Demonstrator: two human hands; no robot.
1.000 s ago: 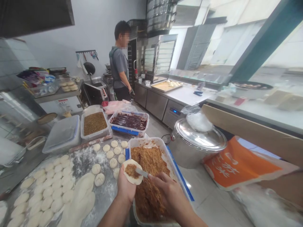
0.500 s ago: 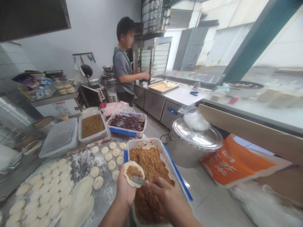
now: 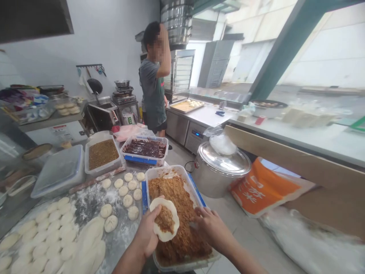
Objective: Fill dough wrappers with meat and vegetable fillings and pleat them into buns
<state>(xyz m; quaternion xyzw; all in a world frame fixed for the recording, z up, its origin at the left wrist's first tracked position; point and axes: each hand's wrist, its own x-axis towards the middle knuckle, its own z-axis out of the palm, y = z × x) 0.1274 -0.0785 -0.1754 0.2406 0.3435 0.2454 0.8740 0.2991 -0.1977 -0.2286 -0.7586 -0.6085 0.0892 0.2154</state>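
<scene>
The left hand [image 3: 145,232] cups a round dough wrapper [image 3: 167,236] holding brown filling [image 3: 164,220], just over the near end of a plastic tub [image 3: 165,169] of it. The right hand [image 3: 212,228] curls above the tub, any pinch hidden. Raw buns [image 3: 106,210] sit left of the tub.

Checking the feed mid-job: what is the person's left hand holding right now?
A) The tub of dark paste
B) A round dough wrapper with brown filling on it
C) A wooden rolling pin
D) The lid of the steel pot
B. The left hand cups a round dough wrapper with brown filling lying on it.
</scene>
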